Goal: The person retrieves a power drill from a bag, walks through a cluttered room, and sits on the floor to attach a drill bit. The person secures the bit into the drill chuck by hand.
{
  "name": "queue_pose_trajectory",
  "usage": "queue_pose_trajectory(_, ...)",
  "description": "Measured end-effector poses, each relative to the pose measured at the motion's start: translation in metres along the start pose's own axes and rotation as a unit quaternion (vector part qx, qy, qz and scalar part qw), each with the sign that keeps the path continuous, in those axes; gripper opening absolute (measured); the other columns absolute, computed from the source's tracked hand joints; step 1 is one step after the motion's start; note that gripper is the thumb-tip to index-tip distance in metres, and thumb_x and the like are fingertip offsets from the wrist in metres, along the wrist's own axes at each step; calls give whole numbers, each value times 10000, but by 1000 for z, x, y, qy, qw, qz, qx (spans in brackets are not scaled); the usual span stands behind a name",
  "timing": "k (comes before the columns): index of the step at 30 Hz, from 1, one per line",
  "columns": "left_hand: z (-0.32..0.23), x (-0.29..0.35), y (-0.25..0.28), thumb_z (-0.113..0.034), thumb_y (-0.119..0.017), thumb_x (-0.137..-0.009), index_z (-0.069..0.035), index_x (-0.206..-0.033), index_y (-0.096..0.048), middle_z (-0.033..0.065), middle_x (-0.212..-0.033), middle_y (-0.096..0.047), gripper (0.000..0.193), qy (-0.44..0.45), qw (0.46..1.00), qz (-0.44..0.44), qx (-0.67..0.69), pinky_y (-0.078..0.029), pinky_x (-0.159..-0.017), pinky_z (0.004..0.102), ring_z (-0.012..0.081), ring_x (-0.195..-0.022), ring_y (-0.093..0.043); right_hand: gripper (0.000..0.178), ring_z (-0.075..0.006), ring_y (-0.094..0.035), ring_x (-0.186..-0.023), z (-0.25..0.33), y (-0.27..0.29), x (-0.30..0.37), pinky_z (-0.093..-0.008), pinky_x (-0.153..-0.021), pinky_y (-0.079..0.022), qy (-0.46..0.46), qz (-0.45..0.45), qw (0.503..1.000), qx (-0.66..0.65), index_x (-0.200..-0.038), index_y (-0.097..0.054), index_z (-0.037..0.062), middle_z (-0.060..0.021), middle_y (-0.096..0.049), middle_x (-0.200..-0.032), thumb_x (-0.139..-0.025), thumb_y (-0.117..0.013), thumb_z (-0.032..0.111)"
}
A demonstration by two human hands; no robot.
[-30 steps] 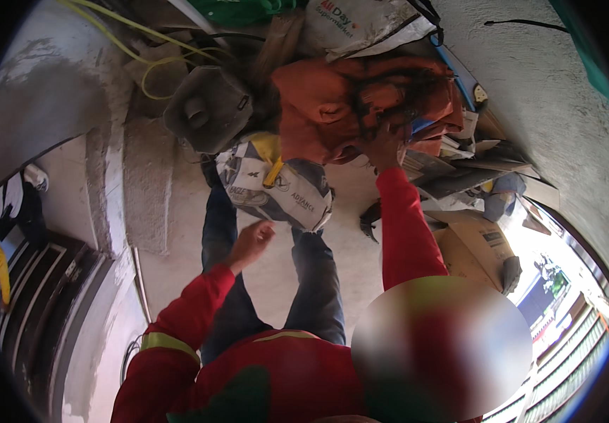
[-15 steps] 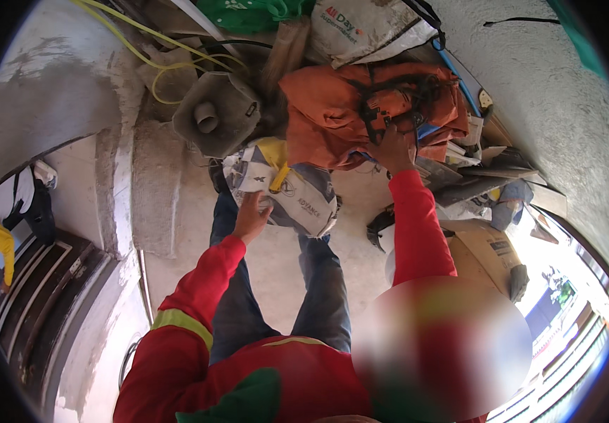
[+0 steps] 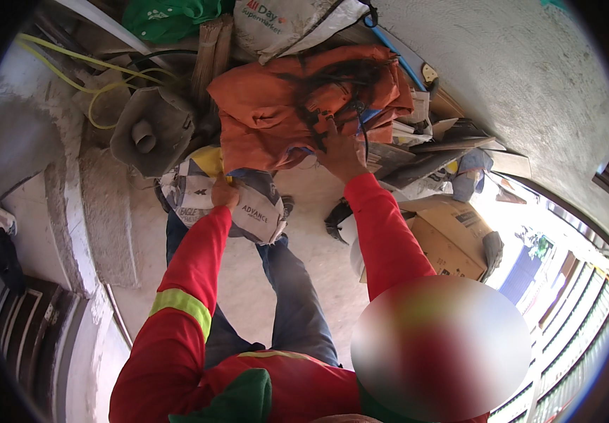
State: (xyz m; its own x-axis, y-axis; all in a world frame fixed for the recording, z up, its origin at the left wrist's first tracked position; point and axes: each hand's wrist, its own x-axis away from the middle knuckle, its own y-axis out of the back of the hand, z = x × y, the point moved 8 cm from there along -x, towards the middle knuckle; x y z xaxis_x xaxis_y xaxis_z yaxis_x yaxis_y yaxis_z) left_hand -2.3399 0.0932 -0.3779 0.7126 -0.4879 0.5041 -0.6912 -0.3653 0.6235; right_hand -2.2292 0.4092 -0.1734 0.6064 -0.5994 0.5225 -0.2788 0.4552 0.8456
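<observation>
My left hand (image 3: 225, 193) is closed at the yellow strap-like piece (image 3: 230, 181) on top of a grey and white printed sack (image 3: 256, 211). The sack is bulging and crumpled, and what is inside it is hidden. Farther right, my right hand (image 3: 344, 156) reaches onto an orange and black power tool (image 3: 330, 100), its fingers closed at the tool's near end. A black cord (image 3: 362, 120) hangs beside that hand. Beneath the tool lies a bunched orange cloth (image 3: 255, 106). The tool's exact kind is hard to make out.
A grey funnel-shaped container (image 3: 151, 134) stands left of the sack, near a yellow hose (image 3: 103, 92). Behind the cloth rests a white bag (image 3: 283, 32). At right are wood scraps (image 3: 452, 144) and a cardboard box (image 3: 452, 236). A rough wall (image 3: 530, 77) rises there.
My left hand has moved from resting by the sack to closing at its yellow piece. My right hand stays at the power tool. The whole view has shifted, moving the scene leftward.
</observation>
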Motion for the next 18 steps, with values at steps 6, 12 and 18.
queue_pose_trajectory(6,37,9,-2,-169,-644,-902,-16,-1124,-529,273,-944,-686,293,85,987,88,107,-548,-719,501,409,-812,-712,942,-405,-684,-955,-23,-31,7,-514,-833,-529,-12,-14,999,-47,-1533,-280,0,-178,-714,-996,-780,-784,256)
queue_pose_trajectory(12,32,48,31,-112,-616,-932,-46,-1065,-515,75,-758,-608,179,123,974,154,109,-460,-413,318,154,-499,-593,944,-418,-684,-938,-31,-33,14,-521,-817,-528,-1,-65,996,-61,-1542,-278,33,-201,-707,-992,-779,-793,243)
queue_pose_trajectory(18,41,86,51,-117,-619,-939,-49,-1061,-520,31,-716,-549,171,183,941,189,212,-473,-451,301,125,-515,-540,777,-396,-717,-861,-3,3,12,-490,-823,-546,-3,-9,998,57,-1511,-372,58,-198,-724,-966,-889,-658,425)
